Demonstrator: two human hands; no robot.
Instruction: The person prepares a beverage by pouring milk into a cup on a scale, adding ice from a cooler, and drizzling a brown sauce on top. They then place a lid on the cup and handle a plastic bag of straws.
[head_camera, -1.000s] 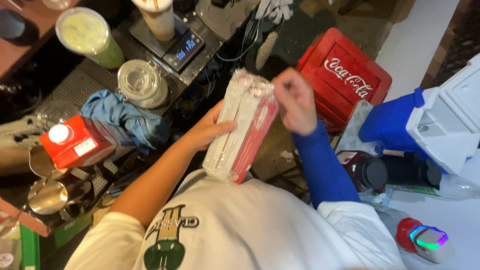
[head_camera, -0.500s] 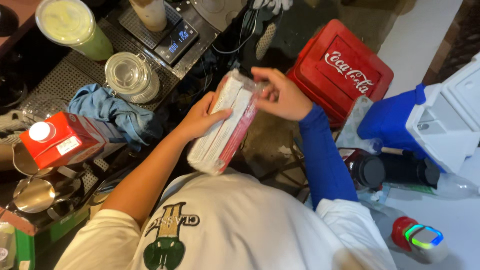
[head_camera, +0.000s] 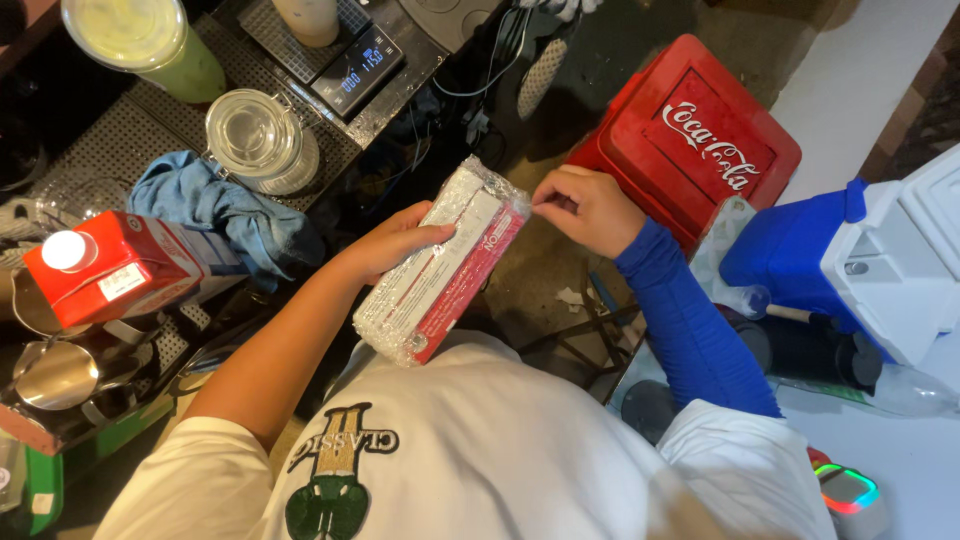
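We hold a long pack, white and red under clear crinkled film, out in front of the chest, tilted so its far end points up and away from us. Our left hand is clamped along the pack's left side, thumb lying across the top face. Our right hand, on the arm with the blue sleeve, has its fingertips pressed together at the far corner of the pack, pinching what looks like a fold of film.

We judge that the step in hand is working the film loose at that end. The next move calls for a firm pinch on the fold and a steady grip from the left hand, so the pack does not twist.

Just beyond the right hand lies 1 red crate, and to its right stands a blue and white cooler. Left of the left hand, on the dark surface, we see a blue cloth, a red carton with a white cap, a glass jar, a digital scale and a cup of pale green drink. Nothing stands between the 2 hands and the pack, and these things all lie well apart from it.
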